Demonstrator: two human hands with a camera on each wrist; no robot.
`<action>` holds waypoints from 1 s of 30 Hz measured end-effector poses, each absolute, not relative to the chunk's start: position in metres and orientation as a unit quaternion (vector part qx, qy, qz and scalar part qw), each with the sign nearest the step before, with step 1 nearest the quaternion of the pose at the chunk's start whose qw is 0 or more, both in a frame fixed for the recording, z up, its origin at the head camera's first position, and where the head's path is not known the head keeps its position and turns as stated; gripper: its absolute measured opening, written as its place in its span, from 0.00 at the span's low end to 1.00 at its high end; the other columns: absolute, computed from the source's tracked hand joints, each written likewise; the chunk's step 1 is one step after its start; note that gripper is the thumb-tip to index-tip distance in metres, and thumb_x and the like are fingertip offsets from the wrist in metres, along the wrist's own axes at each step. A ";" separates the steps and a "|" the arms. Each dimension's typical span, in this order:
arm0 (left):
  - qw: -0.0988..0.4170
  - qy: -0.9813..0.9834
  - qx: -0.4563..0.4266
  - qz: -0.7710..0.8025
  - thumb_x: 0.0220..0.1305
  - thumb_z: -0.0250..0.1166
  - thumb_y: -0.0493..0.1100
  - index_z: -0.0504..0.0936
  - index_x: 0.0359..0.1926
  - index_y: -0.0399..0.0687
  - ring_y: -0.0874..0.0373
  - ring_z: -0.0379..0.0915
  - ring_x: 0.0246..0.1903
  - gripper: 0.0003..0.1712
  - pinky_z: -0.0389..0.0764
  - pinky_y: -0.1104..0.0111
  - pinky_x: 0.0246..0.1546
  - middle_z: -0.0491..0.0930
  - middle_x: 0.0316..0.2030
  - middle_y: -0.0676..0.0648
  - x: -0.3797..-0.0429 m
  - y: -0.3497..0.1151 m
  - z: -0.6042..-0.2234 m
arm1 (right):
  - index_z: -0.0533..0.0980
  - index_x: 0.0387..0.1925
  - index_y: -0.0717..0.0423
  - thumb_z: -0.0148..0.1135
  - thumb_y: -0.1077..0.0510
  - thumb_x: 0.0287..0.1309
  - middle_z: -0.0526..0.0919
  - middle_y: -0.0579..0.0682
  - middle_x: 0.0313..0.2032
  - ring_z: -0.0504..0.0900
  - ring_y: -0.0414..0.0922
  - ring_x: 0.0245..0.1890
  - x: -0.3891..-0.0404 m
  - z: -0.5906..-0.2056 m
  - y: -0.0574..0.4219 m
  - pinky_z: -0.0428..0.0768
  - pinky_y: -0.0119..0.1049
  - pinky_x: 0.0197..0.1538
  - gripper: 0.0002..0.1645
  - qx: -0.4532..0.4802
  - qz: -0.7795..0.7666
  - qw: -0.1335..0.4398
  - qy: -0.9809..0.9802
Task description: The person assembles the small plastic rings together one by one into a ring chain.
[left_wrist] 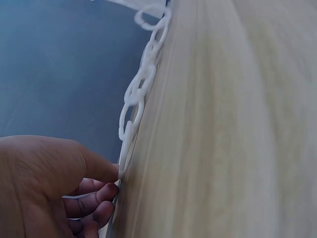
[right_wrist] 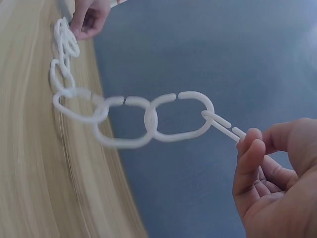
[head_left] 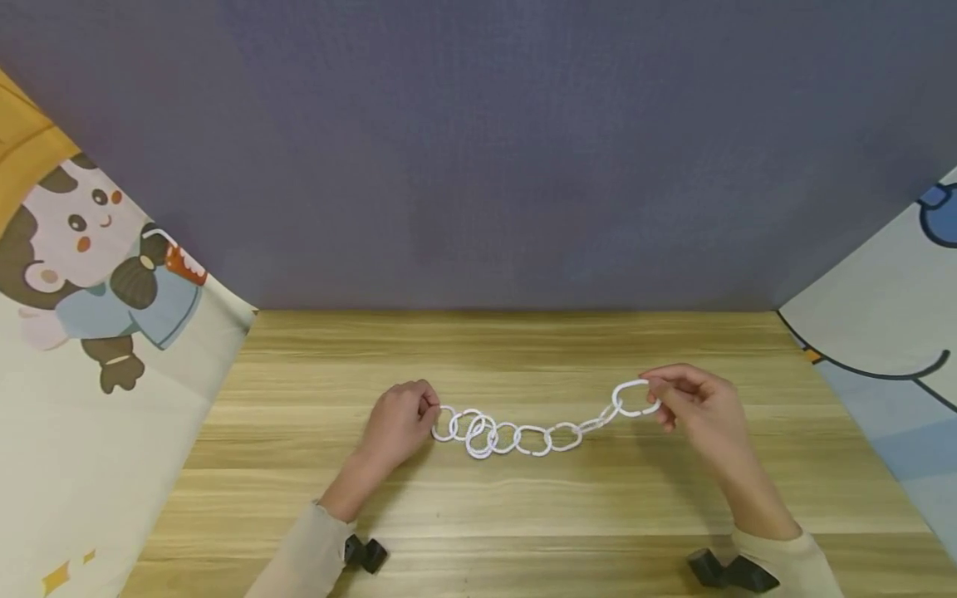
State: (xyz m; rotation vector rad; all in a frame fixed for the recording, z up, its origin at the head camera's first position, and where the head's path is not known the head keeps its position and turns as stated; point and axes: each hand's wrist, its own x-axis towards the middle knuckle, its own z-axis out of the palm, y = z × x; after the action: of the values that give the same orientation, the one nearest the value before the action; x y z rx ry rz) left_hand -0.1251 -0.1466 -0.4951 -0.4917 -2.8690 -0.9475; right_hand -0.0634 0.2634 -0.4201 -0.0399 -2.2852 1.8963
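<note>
A white plastic chain of oval links stretches between the two hands, its left and middle part lying on the wooden table. My left hand pinches the link at the left end, low at the table top. Several links bunch and overlap a little to the right of those fingers. With thumb and fingertips, my right hand pinches the last link at the other end, held up off the table. In the right wrist view the links near my right hand hang in the air, and small gaps show in some of them.
The wooden table ends at a grey-blue wall at the back. Side panels with cartoon prints stand left and right. A dark device sits at each wrist, by the beige sleeves.
</note>
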 end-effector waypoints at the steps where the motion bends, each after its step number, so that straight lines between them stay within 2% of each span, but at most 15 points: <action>1: 0.041 -0.937 -0.159 -0.309 0.66 0.74 0.30 0.86 0.36 0.44 0.57 0.76 0.33 0.07 0.81 0.60 0.41 0.82 0.28 0.53 -0.126 -0.149 -0.495 | 0.86 0.47 0.71 0.66 0.70 0.75 0.87 0.49 0.28 0.81 0.39 0.22 -0.064 -0.421 0.265 0.81 0.30 0.23 0.06 -0.017 0.635 0.087 -0.767; 10: 0.051 -0.943 -0.128 -0.302 0.65 0.72 0.27 0.87 0.40 0.42 0.55 0.78 0.34 0.08 0.83 0.59 0.39 0.82 0.33 0.48 -0.129 -0.169 -0.493 | 0.88 0.45 0.66 0.65 0.69 0.77 0.88 0.48 0.28 0.81 0.39 0.21 -0.071 -0.427 0.279 0.81 0.29 0.24 0.06 -0.029 0.638 0.094 -0.764; 15: 0.078 -0.930 -0.162 -0.320 0.59 0.69 0.26 0.87 0.40 0.43 0.54 0.78 0.34 0.11 0.82 0.60 0.35 0.81 0.34 0.47 -0.136 -0.183 -0.506 | 0.88 0.46 0.66 0.65 0.68 0.77 0.88 0.48 0.28 0.80 0.39 0.22 -0.073 -0.430 0.283 0.81 0.29 0.24 0.07 -0.035 0.637 0.091 -0.765; 18: 0.086 -0.923 -0.185 -0.326 0.59 0.70 0.29 0.87 0.40 0.45 0.55 0.77 0.34 0.09 0.82 0.61 0.35 0.81 0.35 0.49 -0.140 -0.188 -0.515 | 0.87 0.47 0.67 0.65 0.68 0.77 0.87 0.47 0.29 0.80 0.40 0.22 -0.074 -0.432 0.284 0.80 0.30 0.24 0.07 -0.039 0.638 0.087 -0.764; 24: 0.046 -0.927 -0.176 -0.329 0.64 0.76 0.32 0.86 0.38 0.44 0.53 0.76 0.36 0.07 0.83 0.56 0.40 0.79 0.36 0.47 -0.132 -0.181 -0.500 | 0.87 0.47 0.68 0.64 0.68 0.78 0.88 0.48 0.29 0.80 0.39 0.22 -0.074 -0.432 0.283 0.80 0.29 0.24 0.08 -0.047 0.628 0.083 -0.772; 30: 0.005 -0.946 -0.138 -0.292 0.69 0.73 0.31 0.85 0.36 0.43 0.55 0.74 0.35 0.07 0.81 0.58 0.39 0.79 0.35 0.48 -0.126 -0.178 -0.485 | 0.87 0.47 0.66 0.64 0.67 0.78 0.88 0.48 0.29 0.81 0.39 0.22 -0.074 -0.431 0.284 0.81 0.29 0.24 0.07 -0.037 0.629 0.084 -0.772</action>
State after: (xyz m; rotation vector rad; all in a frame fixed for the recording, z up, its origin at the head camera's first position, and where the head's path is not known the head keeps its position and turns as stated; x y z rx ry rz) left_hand -0.1262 -0.1781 -0.4853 -0.4318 -2.9644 -0.9160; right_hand -0.0736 0.2835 -0.4312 -0.1107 -2.3027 1.8763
